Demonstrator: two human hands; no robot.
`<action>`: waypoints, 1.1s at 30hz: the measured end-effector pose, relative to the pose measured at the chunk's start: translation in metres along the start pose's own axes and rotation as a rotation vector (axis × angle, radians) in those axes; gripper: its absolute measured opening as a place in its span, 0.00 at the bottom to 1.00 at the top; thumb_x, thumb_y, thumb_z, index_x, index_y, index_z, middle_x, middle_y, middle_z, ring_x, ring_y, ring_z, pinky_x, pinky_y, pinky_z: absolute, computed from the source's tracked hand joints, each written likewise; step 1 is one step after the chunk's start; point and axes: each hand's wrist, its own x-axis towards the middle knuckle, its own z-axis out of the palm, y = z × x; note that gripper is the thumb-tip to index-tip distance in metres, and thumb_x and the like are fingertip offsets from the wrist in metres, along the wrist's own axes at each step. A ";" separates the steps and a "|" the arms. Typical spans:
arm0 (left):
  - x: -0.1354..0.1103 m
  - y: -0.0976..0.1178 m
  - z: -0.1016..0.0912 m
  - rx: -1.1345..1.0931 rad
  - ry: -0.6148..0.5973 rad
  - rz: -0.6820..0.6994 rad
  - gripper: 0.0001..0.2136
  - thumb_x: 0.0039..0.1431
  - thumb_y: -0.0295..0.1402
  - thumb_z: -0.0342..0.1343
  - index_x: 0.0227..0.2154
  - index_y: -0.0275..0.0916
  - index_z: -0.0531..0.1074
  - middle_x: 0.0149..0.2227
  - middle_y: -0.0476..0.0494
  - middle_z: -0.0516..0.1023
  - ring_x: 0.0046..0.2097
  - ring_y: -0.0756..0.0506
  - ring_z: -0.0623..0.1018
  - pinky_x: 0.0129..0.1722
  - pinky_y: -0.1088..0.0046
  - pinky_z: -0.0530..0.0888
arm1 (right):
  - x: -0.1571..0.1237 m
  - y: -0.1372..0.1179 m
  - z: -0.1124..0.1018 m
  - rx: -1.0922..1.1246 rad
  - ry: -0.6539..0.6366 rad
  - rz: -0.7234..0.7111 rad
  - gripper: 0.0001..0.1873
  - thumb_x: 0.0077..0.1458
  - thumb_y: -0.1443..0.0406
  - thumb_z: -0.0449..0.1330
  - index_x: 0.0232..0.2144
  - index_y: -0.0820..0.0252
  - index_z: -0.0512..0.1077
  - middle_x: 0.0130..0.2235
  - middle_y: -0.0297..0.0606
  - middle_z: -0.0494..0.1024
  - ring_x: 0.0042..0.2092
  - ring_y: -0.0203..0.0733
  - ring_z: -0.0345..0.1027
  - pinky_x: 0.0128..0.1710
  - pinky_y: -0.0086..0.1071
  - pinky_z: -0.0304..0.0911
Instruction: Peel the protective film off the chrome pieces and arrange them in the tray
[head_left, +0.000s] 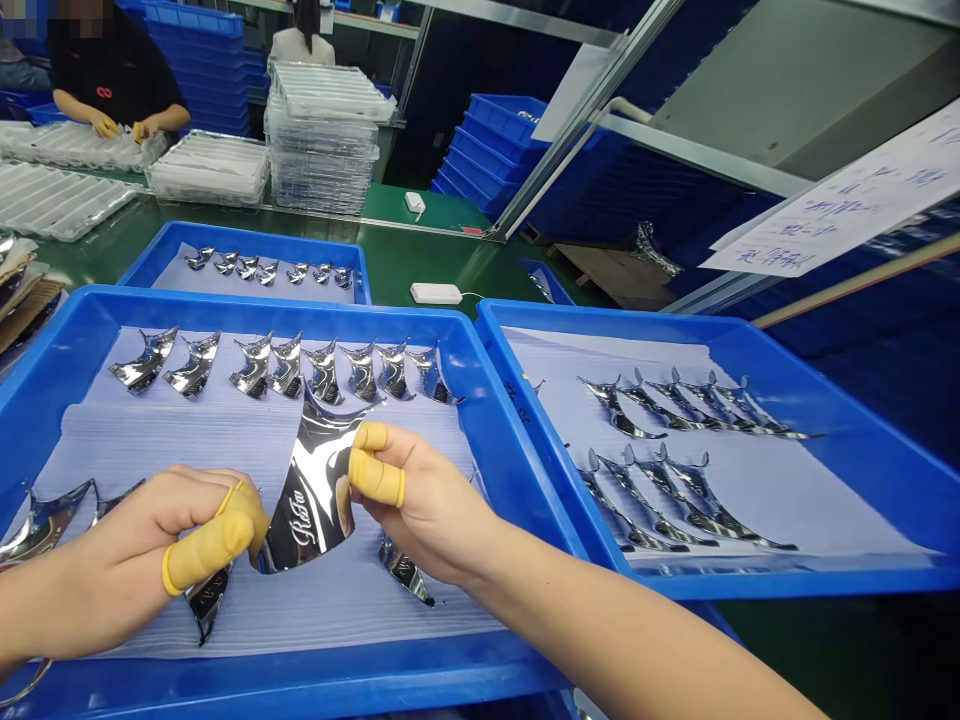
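Note:
Between my two hands I hold up a shiny chrome-plated curved part with script lettering on its face. My left hand pinches its lower left corner, and my right hand grips its right edge. Yellow finger cots cover the thumbs and some fingertips. Below the part is a blue tray lined with white paper. A row of similar chrome parts lies along its far side. More of them lie nearer me, partly hidden by my hands.
To the right, a second blue tray carries two rows of chrome parts. Behind stands a smaller blue tray. Clear plastic trays are stacked at the back, near a co-worker. A metal frame post slants across the right.

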 end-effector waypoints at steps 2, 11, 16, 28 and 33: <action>0.000 -0.001 -0.001 0.000 -0.093 -0.021 0.25 0.70 0.49 0.41 0.22 0.40 0.68 0.25 0.48 0.68 0.28 0.48 0.66 0.29 0.72 0.67 | 0.001 0.001 -0.001 0.006 -0.010 0.018 0.22 0.41 0.54 0.76 0.23 0.60 0.70 0.21 0.27 0.73 0.24 0.32 0.65 0.28 0.29 0.60; -0.013 -0.004 -0.004 -0.423 -0.193 -0.063 0.17 0.67 0.50 0.50 0.43 0.49 0.80 0.38 0.49 0.83 0.38 0.47 0.78 0.41 0.75 0.74 | 0.012 0.016 -0.004 0.149 0.039 0.231 0.25 0.32 0.58 0.80 0.20 0.61 0.67 0.22 0.27 0.73 0.25 0.29 0.64 0.31 0.27 0.58; -0.020 0.003 0.003 -0.547 -0.094 -0.086 0.14 0.65 0.48 0.55 0.49 0.57 0.78 0.38 0.52 0.85 0.40 0.48 0.80 0.43 0.73 0.74 | 0.018 0.028 -0.006 0.192 0.021 0.339 0.25 0.29 0.60 0.80 0.22 0.62 0.69 0.21 0.26 0.71 0.23 0.29 0.62 0.31 0.29 0.58; -0.002 -0.004 0.000 -0.294 0.015 -0.217 0.21 0.62 0.53 0.54 0.28 0.41 0.80 0.27 0.48 0.79 0.30 0.48 0.73 0.32 0.75 0.72 | 0.015 0.022 -0.005 0.027 -0.029 0.210 0.27 0.33 0.51 0.78 0.21 0.60 0.69 0.20 0.27 0.74 0.23 0.30 0.65 0.29 0.28 0.59; 0.005 -0.009 0.000 -0.372 0.115 -0.233 0.15 0.58 0.49 0.62 0.31 0.41 0.82 0.30 0.46 0.82 0.33 0.45 0.77 0.35 0.71 0.75 | 0.010 0.018 -0.003 -0.109 -0.027 0.152 0.26 0.37 0.48 0.76 0.20 0.60 0.68 0.21 0.29 0.74 0.25 0.32 0.66 0.30 0.30 0.60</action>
